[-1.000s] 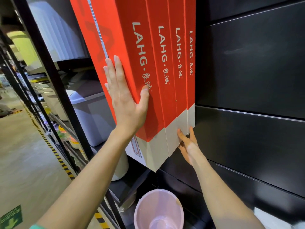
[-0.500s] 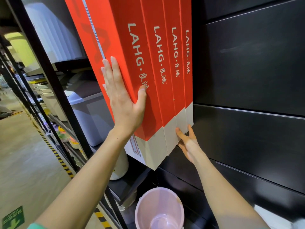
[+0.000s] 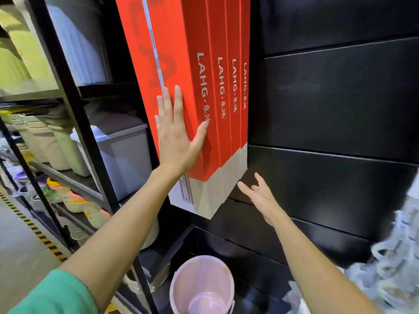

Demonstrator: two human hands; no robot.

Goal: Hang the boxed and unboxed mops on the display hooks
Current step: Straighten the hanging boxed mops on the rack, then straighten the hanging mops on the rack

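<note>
My right hand (image 3: pixel 260 196) is off the boxes' (image 3: pixel 235 123) bottom ends now, hanging open just below them.

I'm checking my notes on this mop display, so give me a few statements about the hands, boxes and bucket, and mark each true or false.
1. The left hand presses flat on the outermost red box. True.
2. The right hand grips a box bottom. False: it is open, off the boxes.
3. Four red boxes hang side by side. True.
4. The pink bucket holds a mop. False: it looks empty.
</note>
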